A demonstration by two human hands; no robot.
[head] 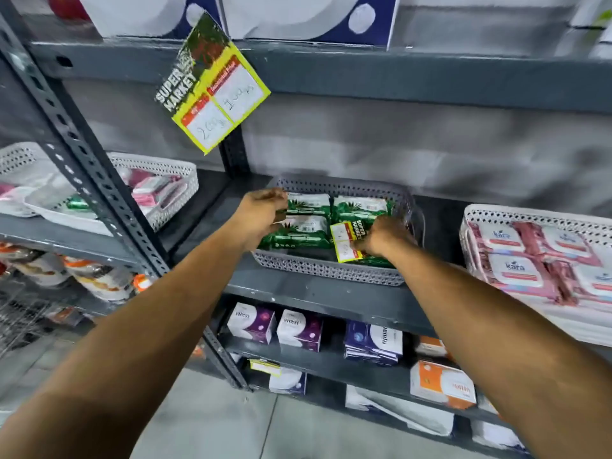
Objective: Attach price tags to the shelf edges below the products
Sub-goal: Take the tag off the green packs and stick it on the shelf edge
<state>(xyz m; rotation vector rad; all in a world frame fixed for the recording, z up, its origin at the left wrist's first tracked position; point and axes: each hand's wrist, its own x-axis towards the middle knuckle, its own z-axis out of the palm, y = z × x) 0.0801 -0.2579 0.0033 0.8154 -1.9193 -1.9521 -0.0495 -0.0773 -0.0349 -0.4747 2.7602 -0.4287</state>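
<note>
A grey perforated basket (326, 268) on the middle shelf holds several green wipe packs (298, 238). My right hand (384, 238) is inside the basket at its right side, shut on a small yellow price tag (344, 241) that stands over the packs. My left hand (265, 215) reaches into the basket's left side, fingers curled on the upper left green pack. The grey shelf edge (314, 293) runs just below the basket. A larger yellow price tag (213, 91) reading "SUPER MARKET" hangs tilted from the upper shelf edge (397, 77).
A white basket of pink packs (536, 260) stands to the right, and another white basket (159, 190) to the left behind a grey perforated upright (99, 183). Boxes (275, 326) fill the lower shelves, where a small yellow tag (265, 366) lies. Large boxes (298, 14) sit on top.
</note>
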